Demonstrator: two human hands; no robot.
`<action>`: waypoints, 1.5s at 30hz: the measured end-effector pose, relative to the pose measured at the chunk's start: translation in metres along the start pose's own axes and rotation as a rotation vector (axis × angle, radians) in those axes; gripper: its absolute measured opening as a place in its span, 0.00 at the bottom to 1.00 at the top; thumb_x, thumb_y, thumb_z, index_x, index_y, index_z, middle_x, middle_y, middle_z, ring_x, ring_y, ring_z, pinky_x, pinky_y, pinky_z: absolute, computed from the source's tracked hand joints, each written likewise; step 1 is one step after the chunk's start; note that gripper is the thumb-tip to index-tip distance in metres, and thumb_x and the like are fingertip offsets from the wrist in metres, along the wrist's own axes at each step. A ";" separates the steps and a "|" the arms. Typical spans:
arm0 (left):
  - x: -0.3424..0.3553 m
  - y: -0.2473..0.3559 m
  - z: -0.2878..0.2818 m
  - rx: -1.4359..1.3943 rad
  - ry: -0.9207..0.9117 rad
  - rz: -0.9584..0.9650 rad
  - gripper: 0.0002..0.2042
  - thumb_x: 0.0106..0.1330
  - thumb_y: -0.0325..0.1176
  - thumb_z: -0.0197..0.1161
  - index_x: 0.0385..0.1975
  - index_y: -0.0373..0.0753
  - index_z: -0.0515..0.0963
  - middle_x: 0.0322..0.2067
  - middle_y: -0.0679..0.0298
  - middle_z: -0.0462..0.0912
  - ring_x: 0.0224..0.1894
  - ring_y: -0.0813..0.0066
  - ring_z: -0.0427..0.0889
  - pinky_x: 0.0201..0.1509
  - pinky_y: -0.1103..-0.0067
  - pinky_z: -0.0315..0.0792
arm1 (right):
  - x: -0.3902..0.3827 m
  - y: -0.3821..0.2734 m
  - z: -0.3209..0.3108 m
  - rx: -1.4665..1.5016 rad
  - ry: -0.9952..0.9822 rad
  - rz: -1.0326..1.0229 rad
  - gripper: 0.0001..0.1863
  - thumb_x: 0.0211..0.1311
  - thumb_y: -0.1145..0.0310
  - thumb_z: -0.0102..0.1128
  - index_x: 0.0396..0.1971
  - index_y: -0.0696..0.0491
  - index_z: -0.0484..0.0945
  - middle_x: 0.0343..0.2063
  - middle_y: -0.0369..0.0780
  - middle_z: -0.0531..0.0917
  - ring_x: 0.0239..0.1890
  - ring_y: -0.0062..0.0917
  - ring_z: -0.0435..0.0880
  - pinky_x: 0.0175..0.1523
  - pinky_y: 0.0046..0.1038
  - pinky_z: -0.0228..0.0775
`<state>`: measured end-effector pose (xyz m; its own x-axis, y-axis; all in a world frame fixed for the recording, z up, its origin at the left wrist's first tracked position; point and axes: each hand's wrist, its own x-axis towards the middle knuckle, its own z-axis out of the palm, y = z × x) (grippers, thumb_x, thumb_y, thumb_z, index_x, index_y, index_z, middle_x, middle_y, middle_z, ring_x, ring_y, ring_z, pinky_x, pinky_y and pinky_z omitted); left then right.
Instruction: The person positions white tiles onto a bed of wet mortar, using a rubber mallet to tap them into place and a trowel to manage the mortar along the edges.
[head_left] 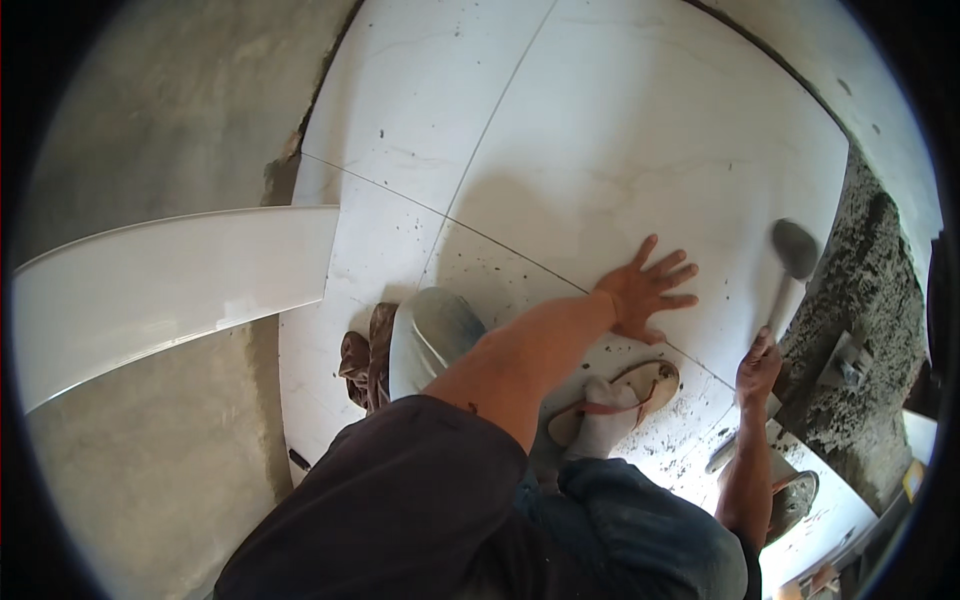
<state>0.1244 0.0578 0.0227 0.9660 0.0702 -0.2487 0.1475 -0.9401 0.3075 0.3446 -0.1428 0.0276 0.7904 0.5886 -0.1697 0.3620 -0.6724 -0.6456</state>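
Note:
My left hand (645, 298) lies with its fingers spread on a large white marbled floor tile (640, 130), close to the joint along its near side. In my right hand (760, 372) is the handle of a mallet (794, 250) with a dark rounded head. The head, slightly blurred, is over the tile's right edge; whether it touches the tile I cannot tell.
Right of the tile runs grey wet mortar (862, 285), with a trowel (847, 362) lying in it. A long white panel (180, 295) juts in from the left wall. Near my knee sits a crumpled brown cloth (378, 350). My sandalled foot (605, 420) stands on the tiles.

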 end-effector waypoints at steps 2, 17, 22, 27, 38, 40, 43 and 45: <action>0.000 0.003 -0.002 -0.028 -0.009 -0.003 0.39 0.58 0.70 0.45 0.69 0.63 0.51 0.73 0.66 0.40 0.74 0.62 0.34 0.71 0.47 0.29 | 0.005 -0.002 -0.004 -0.056 -0.051 -0.016 0.33 0.70 0.43 0.37 0.31 0.63 0.74 0.23 0.50 0.77 0.27 0.39 0.76 0.35 0.38 0.67; -0.066 -0.034 0.012 -0.090 0.252 -1.050 0.46 0.56 0.70 0.49 0.71 0.51 0.47 0.72 0.55 0.39 0.72 0.41 0.33 0.64 0.36 0.30 | 0.003 0.022 0.004 0.005 -0.030 -0.054 0.34 0.72 0.44 0.36 0.18 0.61 0.66 0.12 0.43 0.69 0.17 0.26 0.64 0.24 0.38 0.56; -0.091 -0.071 0.034 -0.088 0.445 -1.689 0.48 0.61 0.68 0.44 0.70 0.35 0.40 0.70 0.44 0.36 0.72 0.43 0.31 0.70 0.47 0.31 | -0.025 0.026 0.006 0.080 0.032 -0.103 0.33 0.72 0.43 0.36 0.17 0.59 0.63 0.11 0.39 0.64 0.16 0.23 0.62 0.22 0.34 0.54; -0.094 -0.072 0.038 -0.170 0.501 -1.805 0.46 0.66 0.62 0.40 0.67 0.24 0.39 0.70 0.42 0.37 0.73 0.51 0.32 0.71 0.49 0.31 | -0.044 -0.009 -0.009 0.039 -0.040 0.040 0.34 0.70 0.40 0.36 0.19 0.59 0.64 0.14 0.39 0.65 0.19 0.24 0.62 0.27 0.32 0.57; -0.007 0.085 0.045 -0.284 0.493 -1.358 0.44 0.63 0.52 0.51 0.66 0.21 0.41 0.67 0.30 0.37 0.70 0.33 0.33 0.70 0.49 0.31 | -0.066 0.004 -0.010 -0.014 0.121 0.042 0.33 0.71 0.44 0.37 0.27 0.63 0.72 0.18 0.49 0.74 0.21 0.39 0.69 0.31 0.40 0.62; 0.019 0.124 0.042 -0.360 0.446 -1.171 0.46 0.61 0.53 0.53 0.66 0.21 0.42 0.66 0.28 0.36 0.69 0.29 0.32 0.70 0.49 0.30 | -0.072 0.034 -0.015 -0.099 -0.026 0.066 0.29 0.71 0.47 0.38 0.30 0.62 0.73 0.23 0.53 0.78 0.26 0.46 0.76 0.34 0.41 0.65; 0.042 0.154 0.048 -0.312 0.422 -1.059 0.47 0.60 0.53 0.54 0.66 0.22 0.42 0.65 0.26 0.35 0.68 0.27 0.32 0.70 0.49 0.31 | -0.071 -0.005 -0.032 0.010 -0.006 0.213 0.26 0.71 0.50 0.40 0.32 0.60 0.75 0.26 0.55 0.79 0.32 0.51 0.79 0.37 0.41 0.69; 0.051 0.164 0.049 -0.286 0.277 -0.957 0.45 0.62 0.58 0.50 0.68 0.28 0.42 0.67 0.30 0.35 0.70 0.32 0.32 0.68 0.43 0.33 | -0.073 0.047 -0.036 -0.192 -0.084 0.122 0.23 0.70 0.51 0.43 0.34 0.58 0.76 0.26 0.56 0.79 0.34 0.51 0.79 0.37 0.41 0.69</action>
<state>0.1872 -0.1095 0.0154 0.4281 0.8543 -0.2950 0.8888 -0.3389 0.3085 0.3217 -0.2335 0.0361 0.7928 0.5279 -0.3045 0.3604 -0.8090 -0.4643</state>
